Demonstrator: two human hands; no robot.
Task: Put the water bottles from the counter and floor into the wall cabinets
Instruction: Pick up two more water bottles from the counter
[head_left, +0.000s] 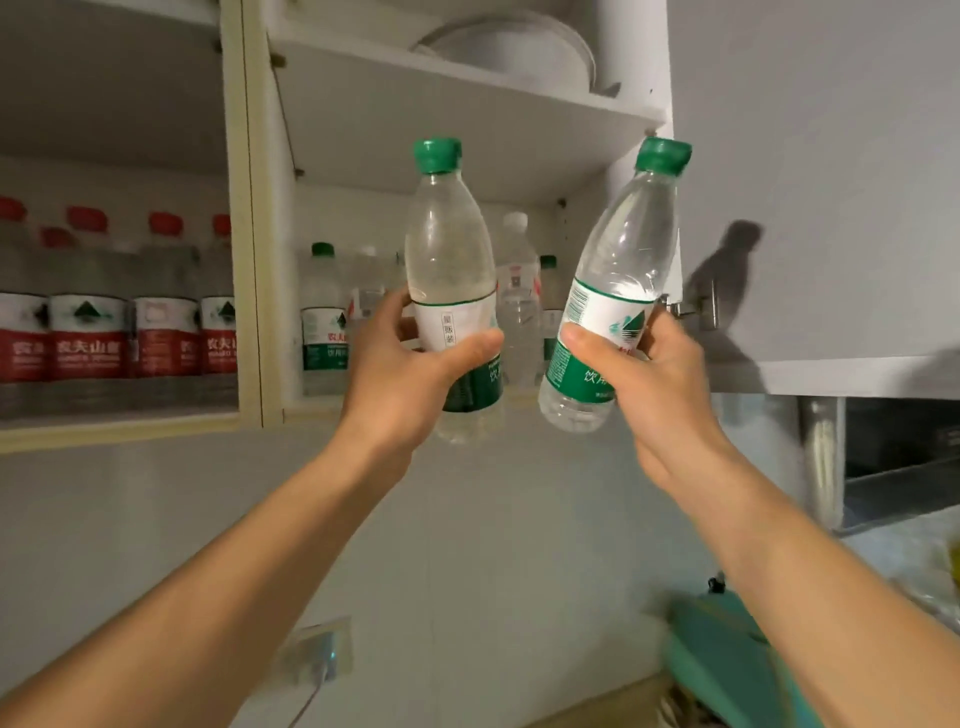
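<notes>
Two in hand: the left hand (402, 374) gripped an upright green-capped bottle (451, 270); the right hand (641, 379) gripped a tilted green-capped bottle (615, 291), both before the open right cabinet (519, 109).
Done: red-capped bottles (104, 312) filled the left cabinet (119, 434); several bottles stood in the right.
Left: shelving these two; counter and floor were unseen.

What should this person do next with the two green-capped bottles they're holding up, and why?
Probably push the left hand forward and stand its bottle on the lower shelf of the open cabinet. That bottle is upright and already in front of the opening, where other bottles stand at the back with room before them. The right hand holds its bottle tilted, nearer the cabinet door, so it could follow.
</notes>
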